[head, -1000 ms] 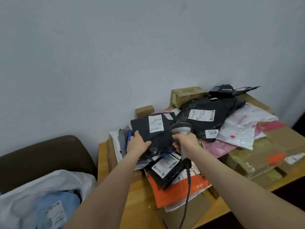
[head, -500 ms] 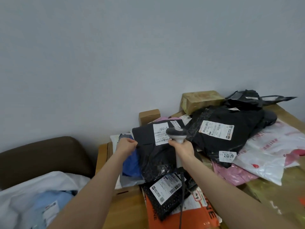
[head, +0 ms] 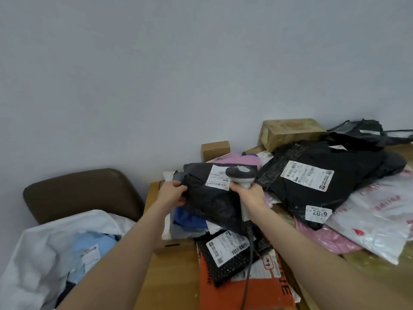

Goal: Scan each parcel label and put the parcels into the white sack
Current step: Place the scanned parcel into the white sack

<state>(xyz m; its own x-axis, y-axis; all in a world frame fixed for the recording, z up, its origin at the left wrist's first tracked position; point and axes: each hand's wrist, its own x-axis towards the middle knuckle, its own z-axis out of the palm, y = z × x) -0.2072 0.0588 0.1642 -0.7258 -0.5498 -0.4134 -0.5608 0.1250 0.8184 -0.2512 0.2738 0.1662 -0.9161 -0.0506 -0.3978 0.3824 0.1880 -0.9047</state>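
Note:
A black parcel (head: 210, 198) with a white label (head: 218, 179) lies tilted on top of the pile on the wooden table (head: 174, 276). My left hand (head: 172, 193) grips its left edge. My right hand (head: 250, 195) holds a grey barcode scanner (head: 241, 175) by the handle, its head right beside the label. The scanner's cable runs down toward me. The white sack (head: 44, 242) stands open at lower left with a light blue parcel (head: 91, 249) inside.
More parcels cover the table: a big black bag (head: 324, 182), a white bag (head: 375, 220), pink bags (head: 324, 238), an orange mailer (head: 241, 291), a small black dotted parcel (head: 225, 253) and cardboard boxes (head: 288, 130). A brown chair (head: 82, 193) stands behind the sack by the wall.
My left hand has closed on the black parcel's left edge and raised it. The scanner head has come up beside the label. The view has shifted closer and to the left.

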